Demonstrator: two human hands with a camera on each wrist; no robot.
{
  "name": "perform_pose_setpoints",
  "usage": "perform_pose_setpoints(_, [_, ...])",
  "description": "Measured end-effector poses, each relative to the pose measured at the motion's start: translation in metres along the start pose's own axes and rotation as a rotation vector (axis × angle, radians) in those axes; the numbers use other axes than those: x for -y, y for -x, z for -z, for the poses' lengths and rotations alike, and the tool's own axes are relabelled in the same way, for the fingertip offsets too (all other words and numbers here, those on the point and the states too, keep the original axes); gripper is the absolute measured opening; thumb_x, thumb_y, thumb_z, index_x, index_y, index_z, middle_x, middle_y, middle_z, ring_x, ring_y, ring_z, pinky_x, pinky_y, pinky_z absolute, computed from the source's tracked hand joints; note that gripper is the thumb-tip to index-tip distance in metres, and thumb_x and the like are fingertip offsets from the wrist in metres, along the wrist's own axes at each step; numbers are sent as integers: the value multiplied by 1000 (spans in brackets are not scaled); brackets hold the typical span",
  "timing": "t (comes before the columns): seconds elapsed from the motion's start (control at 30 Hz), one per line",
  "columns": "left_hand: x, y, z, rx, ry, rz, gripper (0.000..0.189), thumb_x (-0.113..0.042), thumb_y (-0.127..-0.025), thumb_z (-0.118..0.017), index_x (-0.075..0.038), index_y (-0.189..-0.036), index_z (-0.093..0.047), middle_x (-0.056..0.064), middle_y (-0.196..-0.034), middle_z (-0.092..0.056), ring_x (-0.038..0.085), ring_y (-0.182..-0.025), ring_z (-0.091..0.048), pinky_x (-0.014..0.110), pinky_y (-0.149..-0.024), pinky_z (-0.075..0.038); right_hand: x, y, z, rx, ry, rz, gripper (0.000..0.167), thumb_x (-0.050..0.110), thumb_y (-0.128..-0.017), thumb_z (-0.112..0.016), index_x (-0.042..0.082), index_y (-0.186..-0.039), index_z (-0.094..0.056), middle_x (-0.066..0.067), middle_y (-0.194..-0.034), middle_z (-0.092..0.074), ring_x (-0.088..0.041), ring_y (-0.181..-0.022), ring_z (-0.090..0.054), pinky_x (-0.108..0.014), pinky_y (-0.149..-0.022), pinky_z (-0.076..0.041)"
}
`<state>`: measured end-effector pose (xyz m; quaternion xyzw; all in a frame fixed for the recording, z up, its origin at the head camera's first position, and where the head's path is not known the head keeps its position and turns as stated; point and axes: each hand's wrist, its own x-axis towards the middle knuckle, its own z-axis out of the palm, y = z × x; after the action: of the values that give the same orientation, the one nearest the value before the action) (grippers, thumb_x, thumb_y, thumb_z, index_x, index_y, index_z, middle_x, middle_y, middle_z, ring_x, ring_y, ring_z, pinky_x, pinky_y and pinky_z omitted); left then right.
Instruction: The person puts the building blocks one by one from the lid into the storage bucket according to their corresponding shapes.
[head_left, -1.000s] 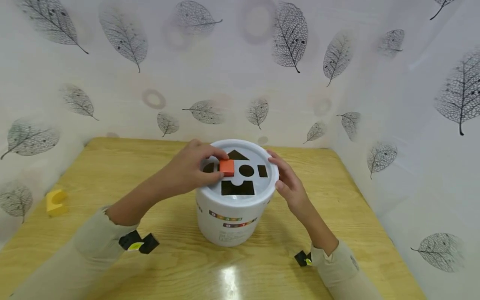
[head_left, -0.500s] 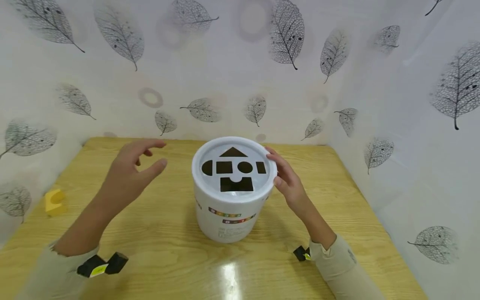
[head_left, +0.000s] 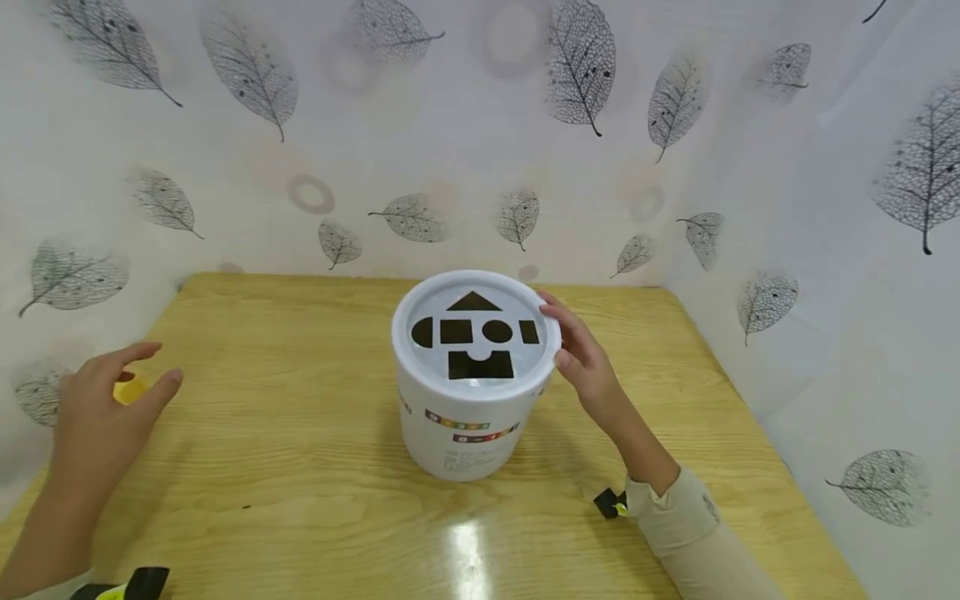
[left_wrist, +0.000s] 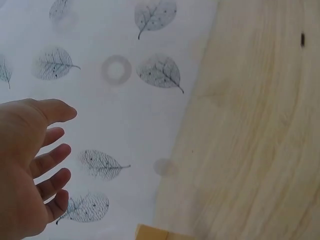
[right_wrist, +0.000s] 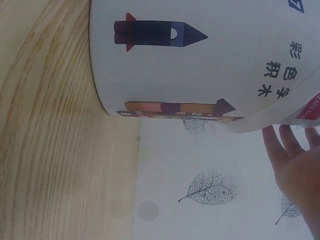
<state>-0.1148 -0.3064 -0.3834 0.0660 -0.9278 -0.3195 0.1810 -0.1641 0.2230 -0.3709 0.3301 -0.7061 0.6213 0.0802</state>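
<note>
A white round bucket [head_left: 465,442] stands upright on the wooden table, its lid [head_left: 457,367] cut with black-looking shaped openings. My right hand [head_left: 592,375] rests against the lid's right edge, with thumb and fingers spread. In the right wrist view, the fingertips of the right hand [right_wrist: 300,165] touch the bucket [right_wrist: 190,70] near its rim. My left hand [head_left: 101,425] is at the far left with thumb and fingers apart, holding nothing. Behind it a yellow block [head_left: 132,389] is partly hidden. The left wrist view shows this yellow block [left_wrist: 155,233] at the bottom edge.
The wood-grain table [head_left: 300,433] meets a pale, leaf-printed covering [head_left: 465,125] at the back and both sides. A small dark speck [head_left: 247,507] lies on the tabletop left of the bucket.
My left hand held an orange-red block over the square opening, then came away without it; the block is out of sight. It has moved left to the yellow block. The right hand stays at the lid.
</note>
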Motion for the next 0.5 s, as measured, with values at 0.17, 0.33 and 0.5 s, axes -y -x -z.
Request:
perform_pose_setpoints(0.17, [29,0,2,38,-74,70,64,-35,-102,-57,4,-150,-40,40,-143,-38,55,-118,-37,68,-91,-29,-1,0,0,-7,-8,12,65,44,-104,-54,4,-152,-39,-11,-166,-26,-20,-146,-39,-27,-109,-44])
perform_pose_setpoints(0.33, [56,-3,4,53,-143,123,73,-43,-102,-55,6,-152,-33,42,-146,-33,60,-121,-33,71,-113,-9,0,-1,-1,-2,-12,22,64,43,-104,-54,4,-152,-39,-14,-166,-25,-20,-146,-39,-27,-109,-44])
perform_pose_setpoints(0.5, [75,-7,3,67,-175,128,77,-45,-101,-56,9,-151,-32,42,-146,-32,61,-120,-33,71,-113,-5,-1,0,-1,1,-26,30,63,41,-104,-54,3,-152,-39,-14,-166,-24,-20,-148,-37,-27,-110,-43])
